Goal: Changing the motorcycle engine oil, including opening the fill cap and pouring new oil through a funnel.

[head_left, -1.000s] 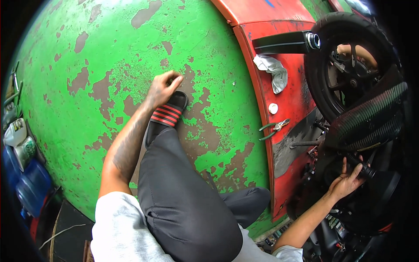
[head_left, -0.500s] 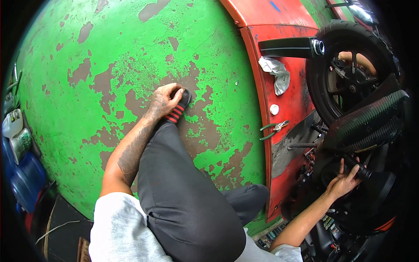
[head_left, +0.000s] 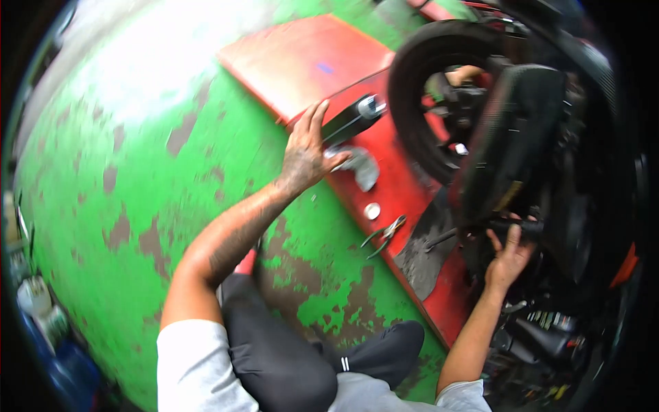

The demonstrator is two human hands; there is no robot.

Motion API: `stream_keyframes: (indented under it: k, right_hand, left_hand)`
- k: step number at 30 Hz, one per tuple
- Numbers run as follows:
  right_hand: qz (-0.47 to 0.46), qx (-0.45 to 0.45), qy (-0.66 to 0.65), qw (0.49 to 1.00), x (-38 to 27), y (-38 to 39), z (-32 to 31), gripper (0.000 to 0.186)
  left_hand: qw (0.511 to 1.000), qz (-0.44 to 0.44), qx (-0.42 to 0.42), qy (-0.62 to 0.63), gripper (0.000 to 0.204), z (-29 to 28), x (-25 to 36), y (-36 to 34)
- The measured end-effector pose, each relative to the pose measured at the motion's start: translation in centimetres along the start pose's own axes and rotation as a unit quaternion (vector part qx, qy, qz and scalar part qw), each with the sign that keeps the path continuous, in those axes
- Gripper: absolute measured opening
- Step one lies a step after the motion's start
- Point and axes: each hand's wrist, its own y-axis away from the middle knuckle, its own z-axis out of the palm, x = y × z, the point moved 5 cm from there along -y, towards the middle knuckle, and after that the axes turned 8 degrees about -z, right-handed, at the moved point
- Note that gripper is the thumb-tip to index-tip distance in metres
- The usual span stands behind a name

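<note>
The left hand (head_left: 307,152), fingers spread and holding nothing visible, has swung forward to just beside the black bottle (head_left: 351,122) left of the wheel (head_left: 405,103), which seems to put the bottle within its grasp, though blur hides any touch. The right hand (head_left: 506,261) stays below the wheel at a black tube (head_left: 527,225), its closure unclear. Further left of the wheel, beyond the red platform's (head_left: 302,69) edge, green floor (head_left: 158,285) gives open room.
</note>
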Motion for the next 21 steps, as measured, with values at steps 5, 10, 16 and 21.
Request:
stream_keyframes:
  k: [5, 10, 16, 21]
  right_hand:
    - [0.053, -0.002, -0.106, 0.993, 2.6, 1.1, 1.3, 0.04]
    - [0.024, 0.011, -0.111, 0.993, 2.8, 1.1, 0.0, 0.032]
    - [0.01, 0.035, -0.114, 0.993, 2.4, 0.8, 0.1, 0.027]
    - [-0.012, 0.025, -0.085, 0.996, 2.7, 0.4, 0.2, 0.026]
  left_hand:
    - [0.994, -0.057, -0.073, 0.051, 0.077, 2.9, -2.0, -2.4]
    - [0.994, 0.057, -0.079, 0.054, 0.065, -1.9, 4.9, -2.0]
    - [0.98, 0.157, -0.111, 0.05, 0.073, -12.7, 21.8, -2.1]
    - [0.959, 0.205, -0.185, -0.067, 0.079, -14.9, 33.0, -3.5]
